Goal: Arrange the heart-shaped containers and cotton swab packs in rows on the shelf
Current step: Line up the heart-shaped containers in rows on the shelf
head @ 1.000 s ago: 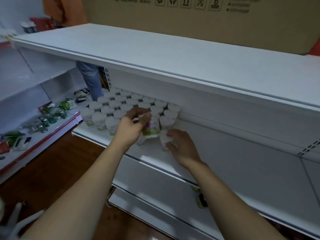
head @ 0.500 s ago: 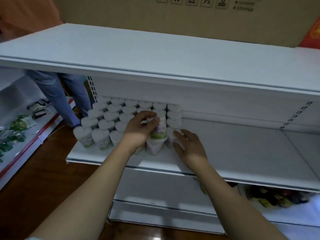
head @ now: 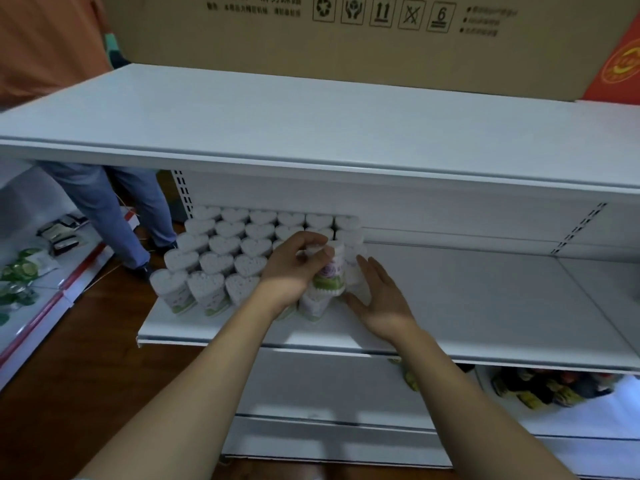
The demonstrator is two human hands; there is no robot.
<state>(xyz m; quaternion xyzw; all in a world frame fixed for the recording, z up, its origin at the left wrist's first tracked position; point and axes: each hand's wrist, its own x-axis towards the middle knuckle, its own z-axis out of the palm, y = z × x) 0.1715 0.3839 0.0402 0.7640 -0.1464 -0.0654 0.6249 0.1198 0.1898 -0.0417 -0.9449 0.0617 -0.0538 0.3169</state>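
Left hand (head: 294, 268) grips a heart-shaped container (head: 330, 271) by its top, standing on the white shelf (head: 485, 306). Right hand (head: 377, 296), fingers straight, presses the containers just right of it. Rows of heart-shaped containers (head: 239, 251) packed left of and behind the left hand.

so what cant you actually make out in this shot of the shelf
- Head view: the containers under the left hand are hidden by it.
- Print on the held container is too blurred to read.
- The right hand covers the side of the end container.
- Goods on the lower shelf sit in shadow, cut off by the shelf above.
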